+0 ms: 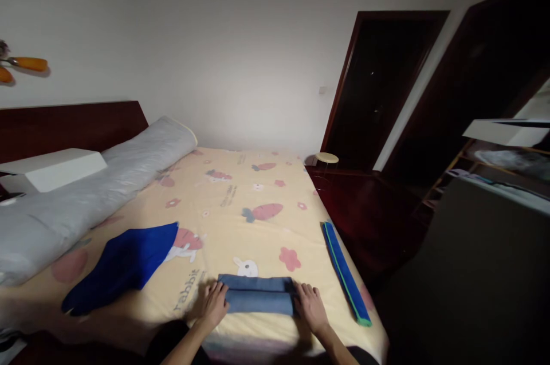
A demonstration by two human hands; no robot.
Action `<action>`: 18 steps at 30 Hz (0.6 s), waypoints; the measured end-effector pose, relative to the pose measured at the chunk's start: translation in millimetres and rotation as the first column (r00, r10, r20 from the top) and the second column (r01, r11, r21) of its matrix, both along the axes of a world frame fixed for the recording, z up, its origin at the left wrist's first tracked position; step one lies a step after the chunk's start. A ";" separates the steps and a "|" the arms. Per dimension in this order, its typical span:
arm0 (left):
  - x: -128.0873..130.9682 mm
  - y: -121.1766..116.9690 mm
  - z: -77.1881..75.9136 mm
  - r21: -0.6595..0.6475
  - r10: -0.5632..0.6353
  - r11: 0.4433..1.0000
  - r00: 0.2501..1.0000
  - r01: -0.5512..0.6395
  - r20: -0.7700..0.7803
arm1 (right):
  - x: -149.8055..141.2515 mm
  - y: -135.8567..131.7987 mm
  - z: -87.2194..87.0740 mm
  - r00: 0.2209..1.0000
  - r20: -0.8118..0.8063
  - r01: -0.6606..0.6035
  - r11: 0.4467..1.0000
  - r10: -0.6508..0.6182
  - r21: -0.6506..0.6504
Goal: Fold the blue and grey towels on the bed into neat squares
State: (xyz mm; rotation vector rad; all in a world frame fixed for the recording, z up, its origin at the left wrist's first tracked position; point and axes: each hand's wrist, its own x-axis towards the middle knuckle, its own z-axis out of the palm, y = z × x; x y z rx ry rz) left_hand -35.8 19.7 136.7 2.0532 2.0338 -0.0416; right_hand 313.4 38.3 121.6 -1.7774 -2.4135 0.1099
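Note:
A folded grey-blue cloth (pixel 260 302) lies flat near the front edge of the bed, with a dark crease running along its length. At its left end is my left hand (pixel 216 303), fingers bent and closed over the edge. My right hand (pixel 312 306) grips the opposite end in the same way; both thumbs are partly hidden. To the left, a dark blue cloth (pixel 124 265) is spread loosely. Along the bed's right edge rests a narrow folded blue cloth with green trim (pixel 346 273), apart from my right hand.
Under the cloths is a yellow rabbit-and-carrot bedsheet (pixel 223 204). A long grey roll (pixel 129 164) and a white box (pixel 64 167) lie by the headboard (pixel 73 124). On the right are a round stool (pixel 327 157), a dark door (pixel 387 84) and a dark cabinet (pixel 485 256).

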 end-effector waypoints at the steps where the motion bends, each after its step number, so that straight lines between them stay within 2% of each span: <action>1: -0.5 -0.4 1.4 0.018 0.002 1.000 1.000 -0.002 -0.014 | 0.6 0.8 -0.6 1.000 0.018 0.008 1.000 -0.008 0.027; 4: 0.8 -1.1 2.2 0.046 0.003 0.999 0.999 -0.001 -0.048 | 0.8 0.6 -5.4 0.997 0.066 -0.032 0.999 0.030 0.033; 8: 3.4 -0.4 0.2 0.007 -0.031 0.999 0.998 0.031 -0.050 | -2.1 -4.5 -12.1 0.995 0.085 -0.058 0.998 0.057 0.002; 14: 9.5 -2.6 6.4 0.028 -0.058 0.998 0.998 0.059 -0.038 | -16.3 -6.0 -0.6 0.997 0.078 -0.031 0.999 0.029 0.028; 16: 20.1 -7.4 2.9 0.040 -0.106 0.993 0.994 0.107 -0.025 | -27.9 -7.7 1.9 0.993 0.036 -0.112 0.994 0.112 0.010; 18: 34.6 -13.6 -7.0 0.055 -0.205 0.977 0.979 0.204 0.000 | -42.1 -11.3 -0.6 0.960 -0.027 -0.280 0.959 0.279 -0.052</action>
